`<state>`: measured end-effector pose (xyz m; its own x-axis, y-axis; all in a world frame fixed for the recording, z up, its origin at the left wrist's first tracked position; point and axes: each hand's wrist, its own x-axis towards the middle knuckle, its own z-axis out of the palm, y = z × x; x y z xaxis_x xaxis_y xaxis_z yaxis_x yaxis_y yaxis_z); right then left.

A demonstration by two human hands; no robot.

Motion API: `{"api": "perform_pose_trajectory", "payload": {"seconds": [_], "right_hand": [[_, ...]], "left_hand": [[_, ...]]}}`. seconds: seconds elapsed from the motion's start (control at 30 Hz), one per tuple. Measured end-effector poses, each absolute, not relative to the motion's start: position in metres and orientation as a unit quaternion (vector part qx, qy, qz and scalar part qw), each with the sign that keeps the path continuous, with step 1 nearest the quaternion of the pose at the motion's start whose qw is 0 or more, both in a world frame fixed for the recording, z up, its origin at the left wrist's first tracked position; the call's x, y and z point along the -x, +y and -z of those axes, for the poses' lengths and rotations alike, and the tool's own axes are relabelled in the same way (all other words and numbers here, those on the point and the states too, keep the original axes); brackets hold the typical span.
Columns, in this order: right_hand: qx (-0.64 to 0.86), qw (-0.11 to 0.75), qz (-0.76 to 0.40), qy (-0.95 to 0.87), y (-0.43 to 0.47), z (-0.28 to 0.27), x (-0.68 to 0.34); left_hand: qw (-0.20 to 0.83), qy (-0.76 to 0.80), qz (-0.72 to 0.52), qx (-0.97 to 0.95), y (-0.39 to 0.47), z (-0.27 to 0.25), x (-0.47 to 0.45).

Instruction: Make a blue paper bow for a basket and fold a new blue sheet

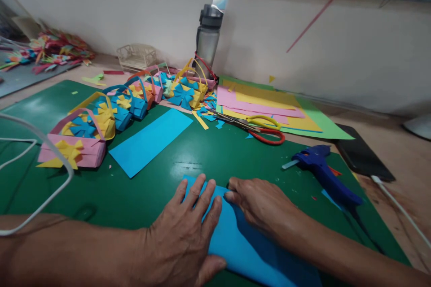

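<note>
Blue paper point(229, 237), smooth and partly shadowed, is lying on the green board point(134, 204) beneath the left hand point(180, 233), whose fingers are resting spread, while the right hand point(264, 202) is resting curled at the paper's far edge, its grip unclear.

Left hand point(188, 228) palm down, fingers lightly spread; right hand point(261, 199) curled, knuckles up.

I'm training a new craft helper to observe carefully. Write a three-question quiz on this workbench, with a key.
1. True or false: the left hand is gripping the scissors.
2. What tool lies to the right of the scissors?
3. Which stands upright at the back: (a) a teapot, (b) a water bottle, (c) a desk lamp?

Key: 1 false, it lies spread on blue paper; 2 the blue glue gun; 3 b.
</note>
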<state>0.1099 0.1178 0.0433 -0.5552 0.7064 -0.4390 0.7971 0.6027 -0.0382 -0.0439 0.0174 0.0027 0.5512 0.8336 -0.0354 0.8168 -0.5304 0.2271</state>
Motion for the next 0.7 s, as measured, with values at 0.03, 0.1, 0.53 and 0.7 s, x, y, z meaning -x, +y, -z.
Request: {"api": "perform_pose_trajectory", "payload": {"seconds": [0.03, 0.1, 0.53, 0.7], "right_hand": [[-0.43, 0.197, 0.113, 0.874, 0.1182, -0.0432, -0.1098], [-0.431, 0.204, 0.107, 0.872, 0.119, -0.0431, -0.1097], [-0.424, 0.204, 0.112, 0.876, 0.1209, -0.0412, -0.111], [-0.426, 0.202, 0.113, 0.874, 0.1219, -0.0398, -0.1111]], "left_hand": [[0.109, 0.472, -0.038, -0.874, 0.0177, -0.0032, 0.0441], [0.111, 0.473, -0.035, -0.873, 0.0181, -0.0036, 0.0443], [0.168, 0.486, -0.009, -0.857, 0.0201, -0.0084, 0.0426], [0.175, 0.489, 0.003, -0.855, 0.0216, -0.0117, 0.0422]]}}
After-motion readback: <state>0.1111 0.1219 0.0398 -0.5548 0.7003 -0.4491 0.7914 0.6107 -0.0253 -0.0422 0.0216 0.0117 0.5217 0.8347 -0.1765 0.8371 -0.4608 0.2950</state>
